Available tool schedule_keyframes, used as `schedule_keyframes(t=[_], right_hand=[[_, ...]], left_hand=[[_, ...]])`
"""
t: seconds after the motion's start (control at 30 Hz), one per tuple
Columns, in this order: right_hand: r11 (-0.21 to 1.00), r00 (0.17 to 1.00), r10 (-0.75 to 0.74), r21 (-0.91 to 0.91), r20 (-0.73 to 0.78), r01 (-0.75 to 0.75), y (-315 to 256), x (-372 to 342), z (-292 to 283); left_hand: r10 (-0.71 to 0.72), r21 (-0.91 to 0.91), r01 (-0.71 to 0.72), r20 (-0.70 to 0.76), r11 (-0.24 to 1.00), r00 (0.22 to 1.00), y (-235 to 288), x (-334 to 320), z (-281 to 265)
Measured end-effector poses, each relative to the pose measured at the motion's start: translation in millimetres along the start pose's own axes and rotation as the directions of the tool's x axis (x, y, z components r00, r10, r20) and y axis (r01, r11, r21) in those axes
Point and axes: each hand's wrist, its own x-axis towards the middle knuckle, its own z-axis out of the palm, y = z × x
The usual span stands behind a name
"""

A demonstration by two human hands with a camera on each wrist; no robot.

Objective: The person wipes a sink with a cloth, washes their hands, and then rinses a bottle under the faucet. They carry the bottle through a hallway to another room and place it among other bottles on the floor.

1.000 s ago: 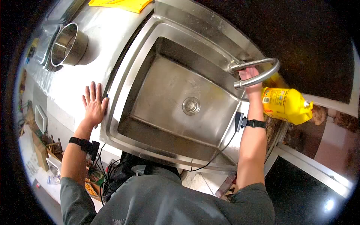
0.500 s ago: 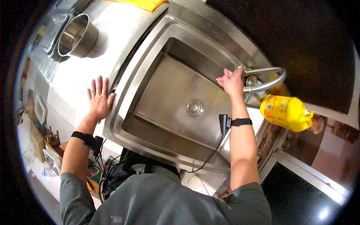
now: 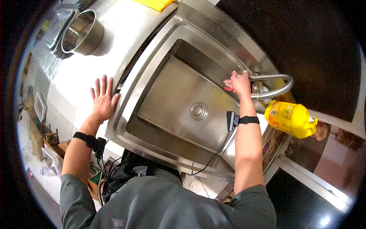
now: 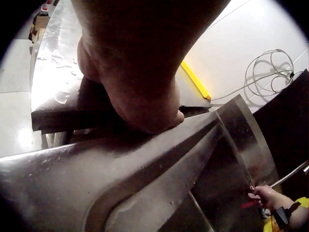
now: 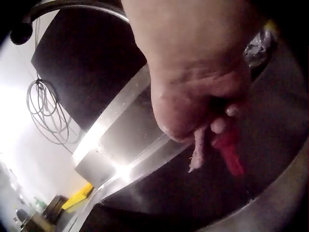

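Fingers of your right hand (image 3: 241, 83) were curled round a red item (image 5: 231, 154), its exact kind unclear, and a pale, ragged strip (image 5: 198, 153) showed beside it. That red item was over the sink (image 3: 167, 99), at two o'clock from the drain (image 3: 199, 111). Your left hand (image 3: 103, 105) lay on the counter (image 3: 74, 82) at nine o'clock, fingers spread wide. From your right hand, the tap (image 3: 288, 84) curved at three o'clock, the yellow bottle (image 3: 290, 119) at four.
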Motion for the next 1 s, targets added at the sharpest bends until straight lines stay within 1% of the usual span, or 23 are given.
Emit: schedule_keyframes(t=[0.1, 0.13, 0.23, 0.27, 0.3, 0.33, 0.37, 0.4, 0.43, 0.47, 0.5, 0.57, 0.63, 0.7, 0.77, 0.8, 0.87, 0.9, 0.97, 1.0], right_hand=[[0.999, 0.999, 0.033, -0.028, -0.036, -0.034, -7, -3, 1], [0.995, 0.996, 0.066, -0.077, 0.052, -0.062, 5, 14, -7], [0.995, 0.997, 0.051, -0.093, 0.050, -0.046, -1, 7, -9], [0.966, 1.000, 0.025, -0.257, 0.006, -0.023, 0, 5, -9], [0.966, 1.000, 0.024, -0.258, 0.007, -0.022, 10, 10, -11], [0.948, 0.999, -0.045, -0.314, 0.025, 0.051, 27, 19, -13], [0.923, 0.993, -0.112, -0.366, 0.048, 0.122, 29, 17, -12], [0.922, 0.993, -0.110, -0.367, 0.049, 0.121, 31, 17, -13], [0.841, 0.985, -0.173, -0.518, 0.013, 0.155, 33, 16, -14], [0.736, 0.970, -0.241, -0.654, -0.013, 0.174, 28, 10, -14], [0.737, 0.971, -0.241, -0.653, -0.014, 0.174, 17, 2, -13], [0.662, 0.971, -0.236, -0.736, -0.023, 0.144, 1, -12, -13], [0.659, 0.969, -0.248, -0.735, -0.010, 0.161, 7, -8, -15], [0.655, 0.965, -0.260, -0.734, 0.004, 0.180, 2, -13, -13], [0.644, 0.982, -0.190, -0.757, -0.017, 0.111, -5, -18, -10], [0.644, 0.982, -0.190, -0.757, -0.017, 0.111, -1, -17, -8], [0.485, 0.934, -0.354, -0.864, -0.048, 0.139, 9, -17, -3], [0.485, 0.934, -0.354, -0.863, -0.047, 0.140, 10, -18, -2], [0.539, 0.922, -0.387, -0.820, -0.036, 0.194, 9, -21, 0], [0.539, 0.922, -0.387, -0.820, -0.035, 0.195, 7, -22, 1]], left_hand=[[-0.006, 0.001, 0.006, 0.018, 1.000, 1.000, 1, -1, -2], [-0.008, 0.004, 0.008, 0.016, 1.000, 1.000, 2, -2, -2], [-0.004, 0.011, 0.004, 0.009, 1.000, 1.000, 2, -1, -2], [-0.004, 0.014, 0.004, 0.003, 1.000, 1.000, 2, -1, -1], [-0.005, 0.013, 0.005, 0.003, 1.000, 1.000, 1, -1, 0], [0.000, 0.016, 0.000, -0.024, 1.000, 1.000, 0, -1, 1], [0.005, 0.020, -0.004, -0.049, 1.000, 0.999, 0, -1, 3], [0.004, 0.019, -0.004, -0.047, 1.000, 0.999, 0, -2, 3], [0.005, 0.019, -0.004, -0.051, 1.000, 0.999, 0, -1, 4], [0.006, 0.019, -0.005, -0.057, 1.000, 0.998, 0, -1, 4], [0.006, 0.020, -0.005, -0.057, 1.000, 0.998, 0, -1, 3], [-0.002, 0.025, 0.003, -0.045, 1.000, 0.999, 1, -1, 2], [0.006, 0.030, -0.005, -0.061, 1.000, 0.998, -1, 0, 6], [0.013, 0.035, -0.010, -0.077, 0.999, 0.997, 0, -1, 6], [0.003, 0.046, -0.002, -0.023, 0.999, 1.000, 2, -1, 0], [0.003, 0.046, -0.001, -0.023, 0.999, 1.000, 2, -1, 0], [0.001, 0.040, 0.000, -0.020, 0.999, 1.000, 2, -1, 0], [0.000, 0.041, 0.001, -0.020, 0.999, 1.000, 2, -1, 1], [-0.002, 0.046, 0.004, -0.058, 0.999, 0.998, 0, -1, 5], [-0.003, 0.047, 0.006, -0.057, 0.999, 0.998, 0, 0, 6]])
